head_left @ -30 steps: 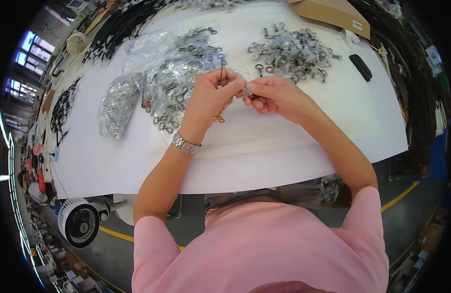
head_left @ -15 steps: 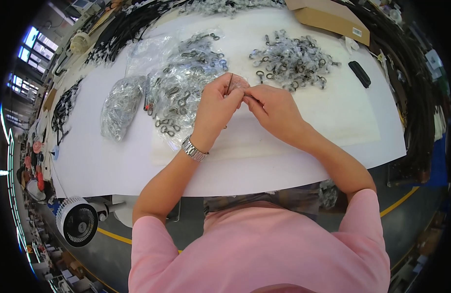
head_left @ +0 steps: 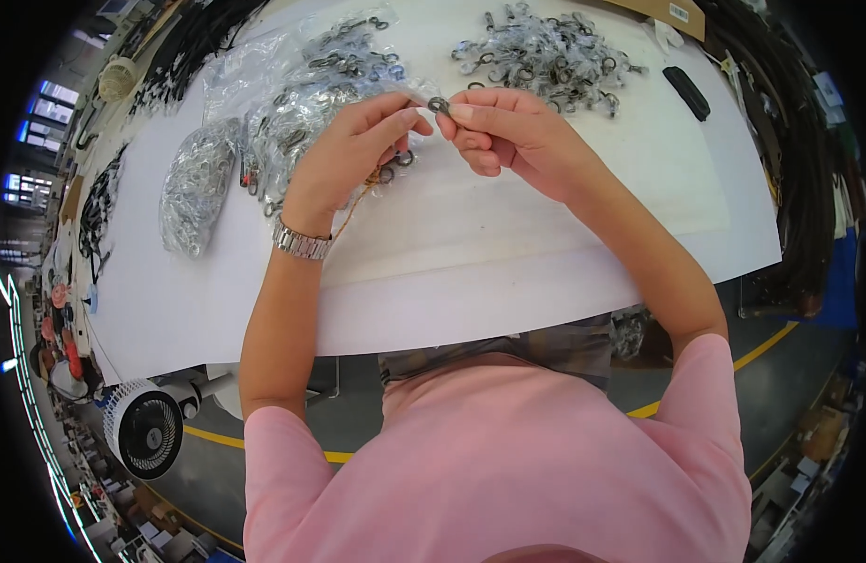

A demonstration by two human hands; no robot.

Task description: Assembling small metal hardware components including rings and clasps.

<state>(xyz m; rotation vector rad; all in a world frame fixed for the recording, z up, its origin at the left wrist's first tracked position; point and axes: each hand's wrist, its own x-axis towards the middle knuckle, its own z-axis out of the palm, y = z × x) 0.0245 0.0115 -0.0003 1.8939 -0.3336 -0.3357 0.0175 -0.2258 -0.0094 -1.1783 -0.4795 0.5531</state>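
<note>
Compared with a moment ago both hands sit a bit higher up the white table (head_left: 508,253), closer to the piles. Biggest stuff first: clear bags of metal hooks (head_left: 292,122) just left of the hands, a loose heap of clasps (head_left: 546,52) up top, and a small black object (head_left: 686,92) off to the right. The left hand (head_left: 349,155) pinches thumb and fingers shut on a thin brownish cord (head_left: 358,192) that hangs down past the wrist. The right hand (head_left: 508,131) pinches a small metal ring (head_left: 439,105) at its fingertips, right between both hands.
</note>
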